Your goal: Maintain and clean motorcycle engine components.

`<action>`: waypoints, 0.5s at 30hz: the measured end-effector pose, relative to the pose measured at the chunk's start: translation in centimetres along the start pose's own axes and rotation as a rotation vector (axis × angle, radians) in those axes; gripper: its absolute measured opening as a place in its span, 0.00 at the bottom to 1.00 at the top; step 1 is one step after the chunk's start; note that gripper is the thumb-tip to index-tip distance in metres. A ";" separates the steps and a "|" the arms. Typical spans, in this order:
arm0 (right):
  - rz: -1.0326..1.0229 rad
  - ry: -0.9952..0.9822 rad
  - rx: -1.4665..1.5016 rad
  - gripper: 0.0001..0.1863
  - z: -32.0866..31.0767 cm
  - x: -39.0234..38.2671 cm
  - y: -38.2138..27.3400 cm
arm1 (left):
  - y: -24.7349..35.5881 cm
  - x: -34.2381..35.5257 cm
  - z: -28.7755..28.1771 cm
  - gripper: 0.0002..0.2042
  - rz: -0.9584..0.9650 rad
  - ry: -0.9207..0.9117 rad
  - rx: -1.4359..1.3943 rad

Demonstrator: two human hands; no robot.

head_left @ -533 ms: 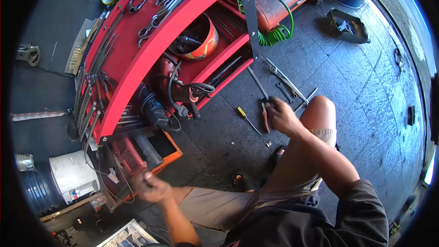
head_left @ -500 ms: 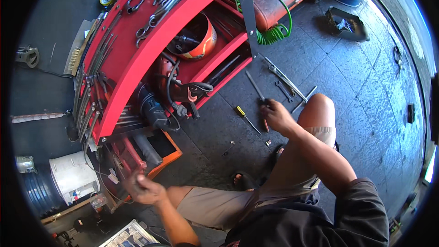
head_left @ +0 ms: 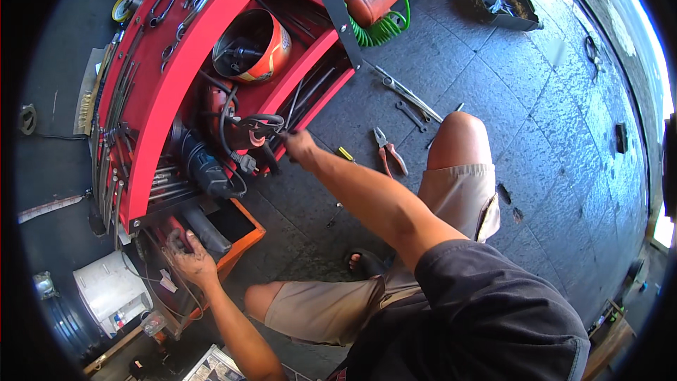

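My right hand (head_left: 300,147) reaches to the lower shelf of a red tool cart (head_left: 151,116). Its fingers are curled at the shelf's edge, beside a black cable with a plug (head_left: 243,159) and thin metal tools; what it grips is hidden. My left hand (head_left: 187,257) lies palm down with fingers apart in an open orange drawer (head_left: 247,229) at the cart's foot. Red-handled pliers (head_left: 389,149) lie on the floor by my right knee, nothing touching them. A yellow-handled screwdriver (head_left: 344,153) shows beside my forearm.
An orange helmet (head_left: 254,46) sits in the cart's middle shelf, and wrenches hang along its top. Spanners (head_left: 409,102) lie on the dark tiled floor. A green coiled hose (head_left: 381,25) and a black tray (head_left: 504,3) are farther off. A white bucket (head_left: 109,293) stands at lower left.
My right hand left the pliers on the floor and moved left to the cart's lower shelf. My left hand moved up into the orange drawer. The camera has leaned closer to the cart.
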State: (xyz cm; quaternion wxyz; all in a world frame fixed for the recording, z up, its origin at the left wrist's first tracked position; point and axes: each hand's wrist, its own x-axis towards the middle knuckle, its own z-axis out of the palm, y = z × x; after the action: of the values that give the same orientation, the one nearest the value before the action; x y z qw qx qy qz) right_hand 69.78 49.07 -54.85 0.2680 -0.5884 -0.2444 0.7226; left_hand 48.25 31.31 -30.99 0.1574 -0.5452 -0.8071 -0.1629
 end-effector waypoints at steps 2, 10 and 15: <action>0.008 -0.006 -0.219 0.22 -1.1 -1.9 3.2 | -0.6 -0.2 -0.3 0.16 0.033 0.020 0.039; 0.026 0.956 -0.880 0.19 -21.9 -0.1 6.7 | 0.0 -0.1 0.2 0.17 0.098 0.035 0.083; -0.147 0.866 -1.188 0.15 -27.1 -0.5 7.4 | 0.3 0.0 0.0 0.18 0.045 -0.018 0.064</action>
State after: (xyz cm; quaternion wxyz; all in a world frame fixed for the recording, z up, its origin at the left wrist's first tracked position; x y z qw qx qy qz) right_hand 95.71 44.26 -64.51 0.0244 -0.8491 -0.5055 0.1516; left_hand 48.54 31.40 -30.97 0.1712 -0.5595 -0.8008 -0.1282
